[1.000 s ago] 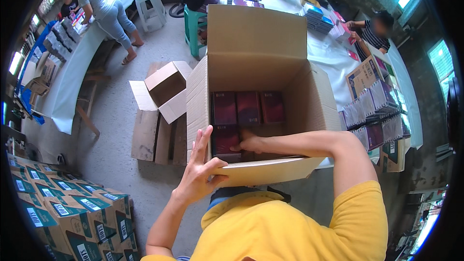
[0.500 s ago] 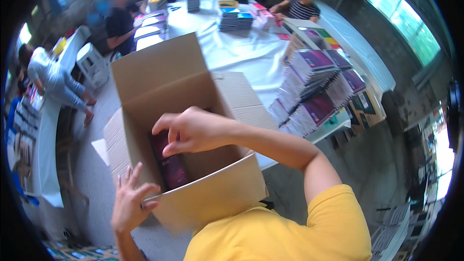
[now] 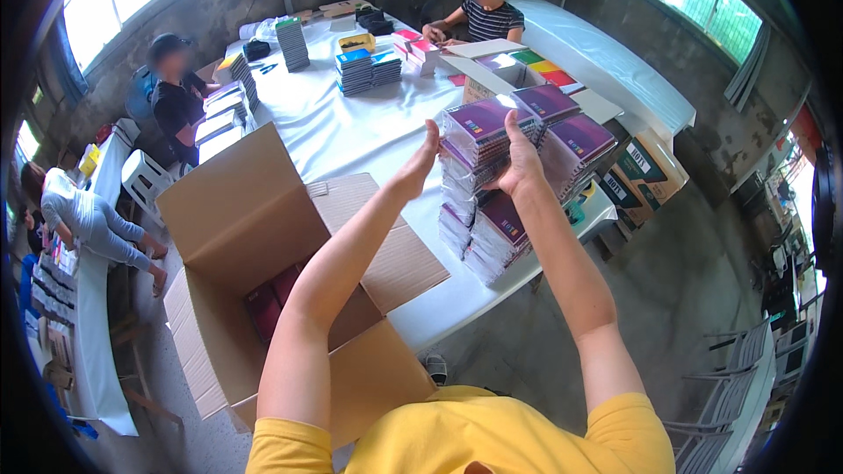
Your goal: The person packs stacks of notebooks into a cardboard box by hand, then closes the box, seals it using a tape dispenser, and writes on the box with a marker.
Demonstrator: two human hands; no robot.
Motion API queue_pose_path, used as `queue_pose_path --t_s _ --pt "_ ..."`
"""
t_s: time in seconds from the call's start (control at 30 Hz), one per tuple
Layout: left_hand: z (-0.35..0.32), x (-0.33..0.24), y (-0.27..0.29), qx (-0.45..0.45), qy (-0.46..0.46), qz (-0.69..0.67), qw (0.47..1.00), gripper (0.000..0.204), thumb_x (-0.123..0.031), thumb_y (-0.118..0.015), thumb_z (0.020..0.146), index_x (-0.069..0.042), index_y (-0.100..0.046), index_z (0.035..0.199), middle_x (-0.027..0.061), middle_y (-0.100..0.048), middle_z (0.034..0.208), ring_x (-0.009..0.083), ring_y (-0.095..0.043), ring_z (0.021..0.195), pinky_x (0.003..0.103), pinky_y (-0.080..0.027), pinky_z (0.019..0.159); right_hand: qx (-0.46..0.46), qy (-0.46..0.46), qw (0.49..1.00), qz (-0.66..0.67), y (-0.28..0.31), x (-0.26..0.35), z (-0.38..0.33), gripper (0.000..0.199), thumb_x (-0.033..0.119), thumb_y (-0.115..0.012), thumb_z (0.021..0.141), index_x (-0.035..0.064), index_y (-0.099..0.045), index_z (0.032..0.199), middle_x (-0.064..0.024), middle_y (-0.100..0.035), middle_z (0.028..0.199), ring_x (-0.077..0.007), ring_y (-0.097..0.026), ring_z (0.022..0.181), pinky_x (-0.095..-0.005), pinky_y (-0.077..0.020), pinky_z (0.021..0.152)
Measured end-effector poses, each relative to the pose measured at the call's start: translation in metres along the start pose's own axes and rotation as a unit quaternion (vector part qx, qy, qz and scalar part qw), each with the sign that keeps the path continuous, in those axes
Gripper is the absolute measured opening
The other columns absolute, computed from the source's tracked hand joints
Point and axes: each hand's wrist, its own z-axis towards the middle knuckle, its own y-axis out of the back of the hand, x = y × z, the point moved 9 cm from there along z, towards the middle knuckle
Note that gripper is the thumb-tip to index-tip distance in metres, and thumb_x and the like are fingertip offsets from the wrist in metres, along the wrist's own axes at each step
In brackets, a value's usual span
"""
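Note:
Stacks of purple-covered spiral notebooks (image 3: 481,120) stand on the table's right side, piled unevenly in shiny clear wrapping. My left hand (image 3: 416,168) is open beside the left side of the front stack, fingers extended, with a small gap to it. At that stack's near right side, my right hand (image 3: 520,158) is spread, thumb up and fingers against the notebooks; it looks open, not closed round them. To the left, an open cardboard box (image 3: 255,237) has its flaps spread. Some purple notebooks (image 3: 263,309) lie in its bottom, partly hidden by my left forearm.
The white-covered table (image 3: 320,127) carries several more notebook stacks (image 3: 355,72) and a yellow tray (image 3: 356,42). Behind the purple stacks is another open carton (image 3: 481,79). One person sits at the far side, another at the left. A white stool (image 3: 147,177) stands on the floor.
My hands have left the cardboard box and moved right to the purple notebook stacks. My right hand was over the box's inside, my left at its near left edge. The view has shifted right.

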Motion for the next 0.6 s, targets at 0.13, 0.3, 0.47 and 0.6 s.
queue_pose_path --t_s 0.13,0.3,0.47,0.6 --pt "-0.050 -0.047 -0.053 -0.026 -0.102 -0.053 0.993 0.095 -0.080 -0.017 0.087 -0.006 -0.043 0.140 0.0128 -0.037 0.147 0.0308 -0.033 0.135 0.049 -0.024 0.112 -0.039 0.005 0.999 0.012 0.055 0.006 -0.007 0.070 0.062 -0.068 0.078 0.0123 -0.055 0.126 -0.0094 -0.062 0.118 -0.0282 -0.060 0.103 -0.0642 -0.0432 0.081" --pt "-0.110 -0.101 -0.021 -0.104 -0.102 -0.223 0.964 0.122 -0.046 -0.081 0.074 -0.017 0.007 0.154 0.0237 -0.032 0.144 0.0291 -0.034 0.134 0.045 -0.032 0.108 0.316 0.053 0.917 0.238 0.008 -0.022 -0.062 0.059 0.044 -0.060 0.083 0.0049 -0.056 0.127 -0.0144 -0.062 0.121 -0.0307 -0.061 0.112 -0.0516 -0.0513 0.093" --pt "-0.169 -0.108 -0.013 -0.026 -0.078 -0.268 0.960 0.110 -0.012 -0.074 0.077 -0.019 0.004 0.155 0.0113 -0.035 0.146 0.0224 -0.041 0.130 0.037 -0.032 0.108 0.435 0.041 0.852 0.288 -0.031 -0.062 -0.081 0.057 0.036 -0.060 0.083 -0.0025 -0.057 0.124 -0.0186 -0.062 0.124 -0.0306 -0.063 0.109 -0.0435 -0.0526 0.094" --pt "-0.229 -0.110 0.028 -0.081 -0.163 -0.271 0.945 0.110 -0.004 -0.073 0.076 -0.021 0.002 0.155 0.0078 -0.037 0.147 0.0196 -0.042 0.129 0.034 -0.033 0.108 0.449 0.106 0.856 0.233 -0.086 -0.074 -0.103 0.060 0.038 -0.058 0.086 -0.0012 -0.051 0.132 -0.0180 -0.062 0.123 -0.0286 -0.063 0.108 -0.0404 -0.0524 0.094"
